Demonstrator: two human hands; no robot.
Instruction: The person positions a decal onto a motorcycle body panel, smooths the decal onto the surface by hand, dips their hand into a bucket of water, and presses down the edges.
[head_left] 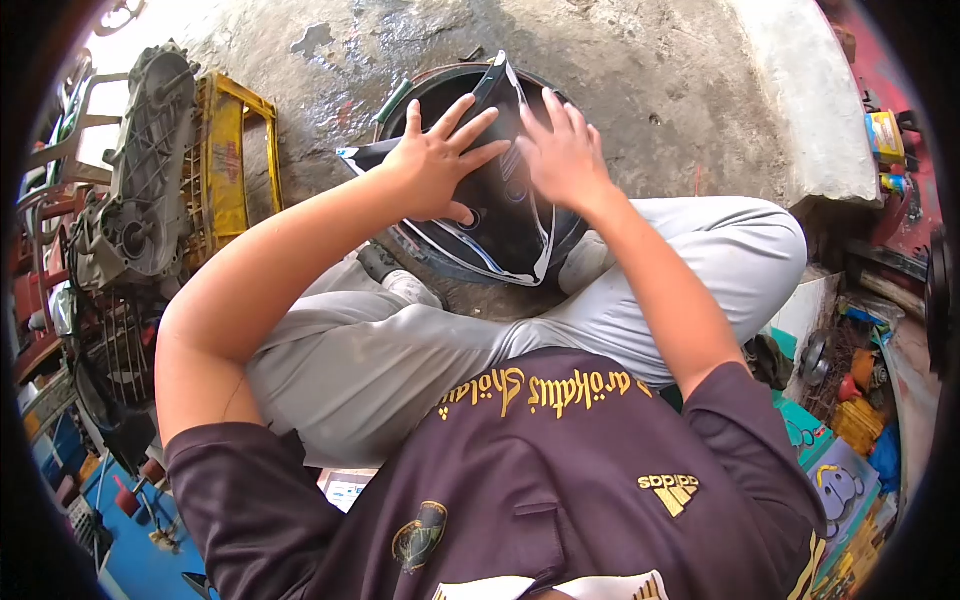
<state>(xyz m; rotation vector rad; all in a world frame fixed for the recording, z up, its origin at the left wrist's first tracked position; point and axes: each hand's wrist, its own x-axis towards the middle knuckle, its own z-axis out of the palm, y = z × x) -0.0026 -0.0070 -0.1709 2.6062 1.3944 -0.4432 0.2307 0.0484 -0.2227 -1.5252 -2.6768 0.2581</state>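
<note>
A: Head view; state of fingers?
B: Left hand: fingers spread open; right hand: fingers open and extended, slightly blurred; contact cannot be confirmed.
A: Position of the black panel?
B: Beneath both hands' fingers; black basin below the panel; yellow crate well left of the left fingers.

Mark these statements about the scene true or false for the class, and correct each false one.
1. The black panel lies over the basin. True.
2. The left hand is clenched in a fist. False: it is spread open.
3. The yellow crate stands on the person's right. False: it stands on the left.
4. The trousers are grey. True.
5. The right hand wears a glove. False: it is bare.
</note>
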